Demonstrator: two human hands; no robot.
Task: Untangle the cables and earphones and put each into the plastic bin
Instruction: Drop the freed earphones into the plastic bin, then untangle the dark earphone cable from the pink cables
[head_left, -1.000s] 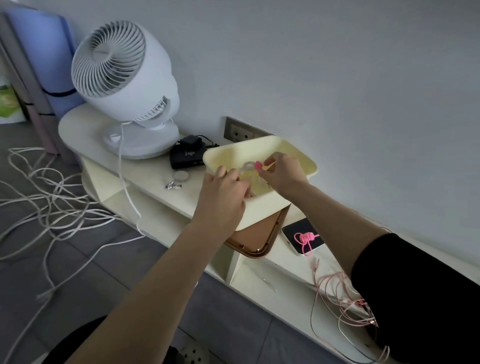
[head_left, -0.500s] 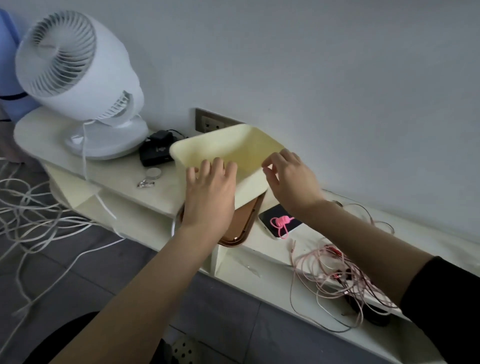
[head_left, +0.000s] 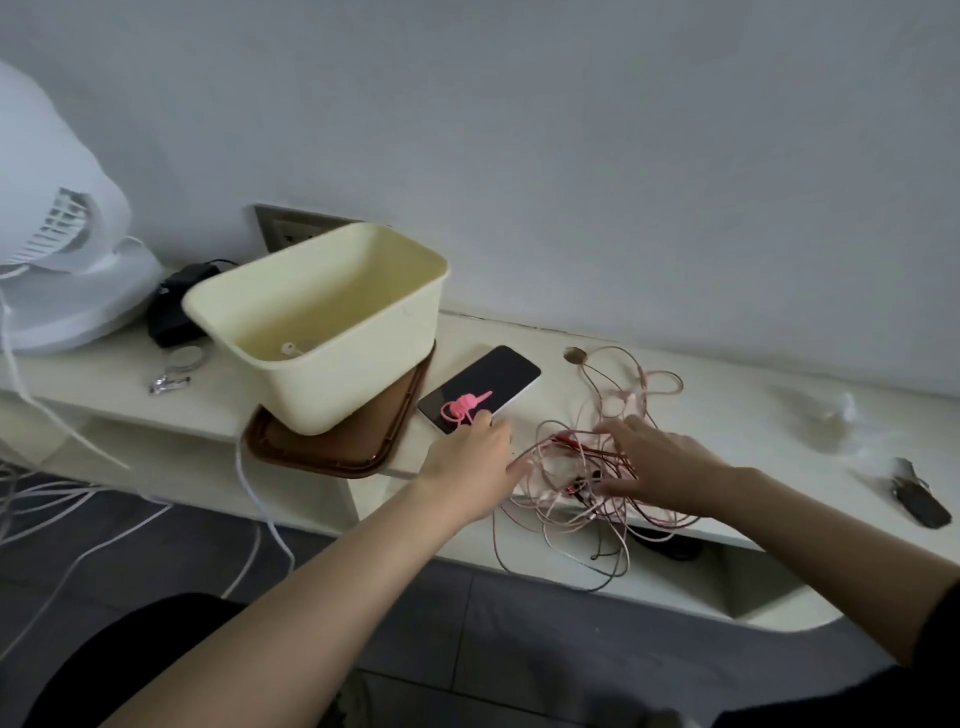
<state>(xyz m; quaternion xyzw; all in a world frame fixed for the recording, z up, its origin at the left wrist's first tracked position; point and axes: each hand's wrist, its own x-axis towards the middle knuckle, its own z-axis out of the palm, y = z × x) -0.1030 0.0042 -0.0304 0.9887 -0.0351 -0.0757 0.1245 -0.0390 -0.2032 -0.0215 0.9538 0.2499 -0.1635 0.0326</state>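
A cream plastic bin stands on a brown tray on the shelf, with a pale earphone piece lying in its bottom. To its right a tangle of thin pink cables and earphones spreads over the shelf and hangs past the front edge. My right hand lies spread over the middle of the tangle, fingers extended and touching the wires. My left hand reaches the tangle's left side, fingers near the phone's corner; I cannot tell if it holds a wire.
A black phone with a pink cable tie on it lies between bin and tangle. A white fan, a black adapter and a nail clipper stand left. White cords trail on the floor. A dark object lies far right.
Both hands have left the bin's rim and moved right and down to the pink cable tangle. The view has swung right, so the fan is now at the left edge.
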